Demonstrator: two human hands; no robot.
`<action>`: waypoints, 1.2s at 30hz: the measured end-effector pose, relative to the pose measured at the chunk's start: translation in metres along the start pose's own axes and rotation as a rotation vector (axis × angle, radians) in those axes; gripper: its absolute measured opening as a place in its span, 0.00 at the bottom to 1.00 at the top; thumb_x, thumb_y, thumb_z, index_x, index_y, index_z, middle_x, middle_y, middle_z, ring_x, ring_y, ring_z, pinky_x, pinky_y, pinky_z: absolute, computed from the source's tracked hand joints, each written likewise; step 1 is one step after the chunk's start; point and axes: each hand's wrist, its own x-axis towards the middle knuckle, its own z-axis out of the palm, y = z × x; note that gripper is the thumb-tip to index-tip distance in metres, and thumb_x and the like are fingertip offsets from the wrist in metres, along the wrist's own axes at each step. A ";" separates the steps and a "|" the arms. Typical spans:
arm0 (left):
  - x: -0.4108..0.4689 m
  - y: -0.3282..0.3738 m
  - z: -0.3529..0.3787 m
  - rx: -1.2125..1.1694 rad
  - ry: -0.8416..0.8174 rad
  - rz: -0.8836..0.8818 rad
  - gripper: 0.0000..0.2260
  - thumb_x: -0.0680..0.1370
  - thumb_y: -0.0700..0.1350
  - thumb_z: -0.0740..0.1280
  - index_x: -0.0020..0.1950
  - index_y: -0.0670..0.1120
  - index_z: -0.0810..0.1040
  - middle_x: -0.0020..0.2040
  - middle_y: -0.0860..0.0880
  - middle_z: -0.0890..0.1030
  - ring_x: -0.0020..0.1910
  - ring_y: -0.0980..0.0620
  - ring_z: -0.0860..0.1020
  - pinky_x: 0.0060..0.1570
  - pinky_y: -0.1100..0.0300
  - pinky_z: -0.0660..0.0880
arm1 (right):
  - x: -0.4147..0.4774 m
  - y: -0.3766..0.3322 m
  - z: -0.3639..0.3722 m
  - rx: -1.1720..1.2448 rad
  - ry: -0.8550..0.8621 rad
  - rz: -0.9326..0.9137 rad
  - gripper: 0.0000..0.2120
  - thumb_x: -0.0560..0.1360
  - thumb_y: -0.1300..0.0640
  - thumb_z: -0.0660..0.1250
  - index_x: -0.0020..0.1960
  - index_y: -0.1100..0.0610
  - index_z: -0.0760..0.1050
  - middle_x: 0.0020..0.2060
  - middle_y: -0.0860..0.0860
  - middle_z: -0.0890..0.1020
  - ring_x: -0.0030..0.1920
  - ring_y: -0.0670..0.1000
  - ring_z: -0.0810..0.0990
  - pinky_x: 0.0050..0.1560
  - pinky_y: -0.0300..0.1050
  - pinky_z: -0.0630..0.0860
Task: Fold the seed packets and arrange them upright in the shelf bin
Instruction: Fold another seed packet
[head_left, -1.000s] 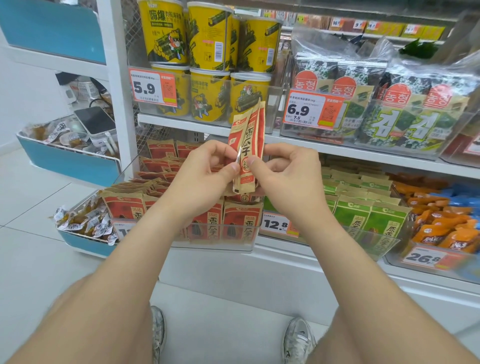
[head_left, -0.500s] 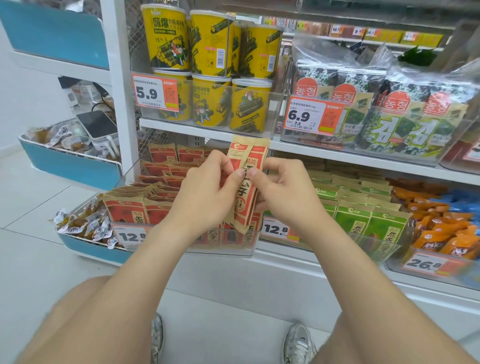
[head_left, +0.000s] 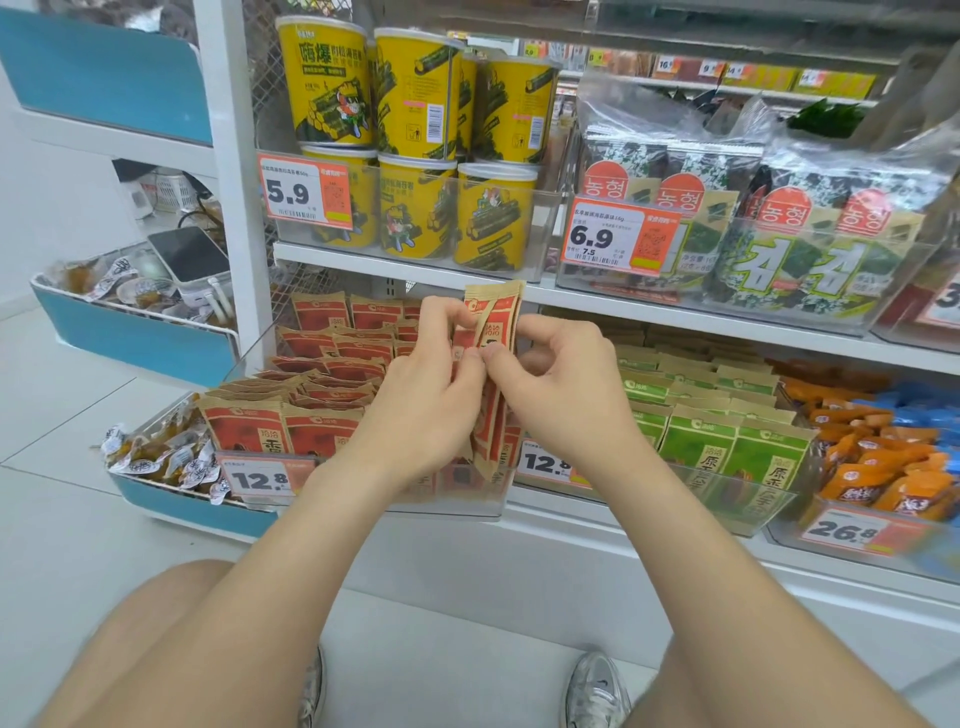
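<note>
- While the fold is being made, the red seed packet (head_left: 493, 317) is pinched between both grips. It stands tall and narrow, and its top pokes up above the fingers.
- The left grip (head_left: 421, 400) is clamped on the packet's left edge, with thumb and fingertips pressed together on it.
- The right grip (head_left: 561, 395) is clamped on the right edge. Thumb and first finger pinch it, and the other fingers curl loosely behind.
- The two grips meet at the fingertips, in the middle of the packet.
- Just below the grips is the clear shelf bin (head_left: 467, 506). More red packets (head_left: 249, 421) stand or lean in it, left of the left grip.
- I think the fold is nearly done, because the packet looks thin and creased down its length.
- Next, I think the packet must go down into the bin under the grips and stand straight up. That needs a tight pinch, so the fold does not pop open.
- Green packets (head_left: 701, 441) sit right of the right grip, in another bin.
</note>
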 end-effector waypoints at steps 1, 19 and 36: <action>0.001 0.003 -0.002 -0.070 -0.023 -0.043 0.05 0.89 0.52 0.55 0.64 0.59 0.65 0.40 0.50 0.85 0.38 0.52 0.83 0.42 0.50 0.76 | -0.001 -0.001 -0.001 0.002 -0.014 -0.018 0.08 0.81 0.48 0.68 0.54 0.42 0.86 0.34 0.53 0.87 0.39 0.61 0.84 0.48 0.58 0.85; 0.001 0.013 -0.012 -0.570 -0.024 -0.267 0.15 0.90 0.51 0.60 0.63 0.48 0.84 0.53 0.44 0.89 0.53 0.42 0.88 0.59 0.40 0.84 | 0.010 0.001 -0.007 0.436 0.088 0.329 0.07 0.83 0.55 0.73 0.55 0.59 0.85 0.45 0.55 0.90 0.41 0.49 0.87 0.49 0.52 0.85; 0.007 0.010 -0.024 -0.718 -0.124 -0.258 0.12 0.85 0.43 0.69 0.69 0.46 0.81 0.57 0.42 0.88 0.56 0.41 0.88 0.54 0.45 0.86 | 0.005 -0.004 -0.009 0.159 0.051 0.181 0.22 0.77 0.34 0.70 0.49 0.54 0.84 0.38 0.54 0.89 0.40 0.58 0.89 0.47 0.68 0.85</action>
